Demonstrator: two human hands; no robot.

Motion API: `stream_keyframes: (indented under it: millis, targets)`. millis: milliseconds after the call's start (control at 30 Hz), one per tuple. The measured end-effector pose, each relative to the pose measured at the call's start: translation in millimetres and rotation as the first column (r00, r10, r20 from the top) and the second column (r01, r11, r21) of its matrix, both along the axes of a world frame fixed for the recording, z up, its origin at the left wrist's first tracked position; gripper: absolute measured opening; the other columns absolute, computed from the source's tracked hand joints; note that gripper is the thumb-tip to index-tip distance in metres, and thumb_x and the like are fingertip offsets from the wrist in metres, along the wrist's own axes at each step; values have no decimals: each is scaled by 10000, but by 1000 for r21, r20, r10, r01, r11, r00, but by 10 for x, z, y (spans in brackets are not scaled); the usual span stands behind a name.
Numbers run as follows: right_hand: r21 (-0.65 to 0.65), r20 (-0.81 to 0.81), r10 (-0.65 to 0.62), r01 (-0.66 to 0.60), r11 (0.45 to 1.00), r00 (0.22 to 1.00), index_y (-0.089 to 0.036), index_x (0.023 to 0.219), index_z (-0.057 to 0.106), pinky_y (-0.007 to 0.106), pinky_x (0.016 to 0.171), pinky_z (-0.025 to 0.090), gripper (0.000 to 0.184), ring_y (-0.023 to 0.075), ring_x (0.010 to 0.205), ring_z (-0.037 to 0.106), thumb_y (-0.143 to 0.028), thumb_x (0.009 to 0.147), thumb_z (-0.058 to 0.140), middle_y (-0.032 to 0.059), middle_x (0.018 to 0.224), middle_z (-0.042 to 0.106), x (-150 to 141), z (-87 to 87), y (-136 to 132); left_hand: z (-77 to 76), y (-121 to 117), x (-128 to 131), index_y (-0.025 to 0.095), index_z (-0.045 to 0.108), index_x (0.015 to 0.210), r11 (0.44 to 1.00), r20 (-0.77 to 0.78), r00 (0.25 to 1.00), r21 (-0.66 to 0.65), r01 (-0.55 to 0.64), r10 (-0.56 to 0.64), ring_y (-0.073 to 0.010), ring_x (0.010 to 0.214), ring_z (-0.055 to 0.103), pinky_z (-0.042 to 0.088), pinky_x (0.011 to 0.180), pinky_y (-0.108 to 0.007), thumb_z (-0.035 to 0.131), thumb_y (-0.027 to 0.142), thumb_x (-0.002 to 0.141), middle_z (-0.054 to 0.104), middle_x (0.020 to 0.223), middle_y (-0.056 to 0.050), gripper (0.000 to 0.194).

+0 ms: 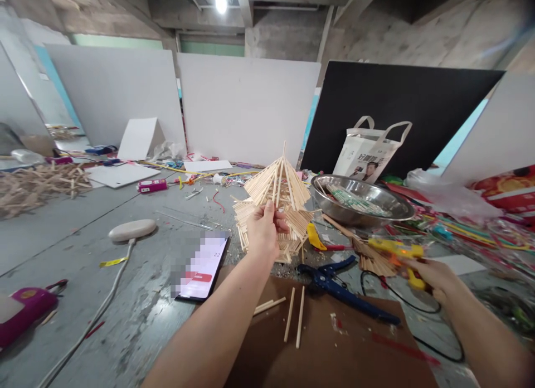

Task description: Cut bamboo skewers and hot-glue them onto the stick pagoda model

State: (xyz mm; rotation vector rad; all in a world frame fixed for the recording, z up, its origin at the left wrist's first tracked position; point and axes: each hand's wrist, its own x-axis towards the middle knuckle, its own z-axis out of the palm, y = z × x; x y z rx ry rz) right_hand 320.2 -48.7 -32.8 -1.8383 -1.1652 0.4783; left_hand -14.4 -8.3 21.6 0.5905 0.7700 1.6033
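A tiered pagoda model (298, 221) made of pale wooden sticks stands at the centre, with a cone-shaped roof and a stick rising from its peak. My left hand (265, 226) is closed at the front of the roof, thumb and fingers pinching a thin wooden stick (277, 190) against the slope. Part of the lower tiers is hidden behind this hand. On the right, my right hand (430, 279) is wrapped round the handle of a yellow hot glue gun (395, 248), whose nozzle points left towards the model. Its black cord loops below.
Blue cutting pliers (346, 293) and several loose sticks (300, 316) lie on a brown board (334, 349). A phone (203, 265), a white corded device (132, 230) and a purple tool (29, 313) are on the left. A steel bowl (363, 209) stands behind on the right.
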Motion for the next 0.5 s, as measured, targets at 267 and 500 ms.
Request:
stream_keyframes:
  millis: [267,500]
  targets:
    - [9,-579,62,-69,998,813,-243,561,554,316,450,353,106,116,404,415,-275,632,626,8,472,419,-229,465,-95,-63,13,51,161,411,640,997,-27,997,28,-66,67,-27,287,388,316,317,-157,535,462,694,454,459,81,329]
    - [223,-164,395,-356,907,904,-225,757,590,276,399,278,158,93,415,374,-300,627,639,-20,497,439,-1136,1082,-116,-113,32,55,167,418,672,994,-16,996,69,-85,86,-26,302,376,309,319,-159,506,426,729,433,479,86,280]
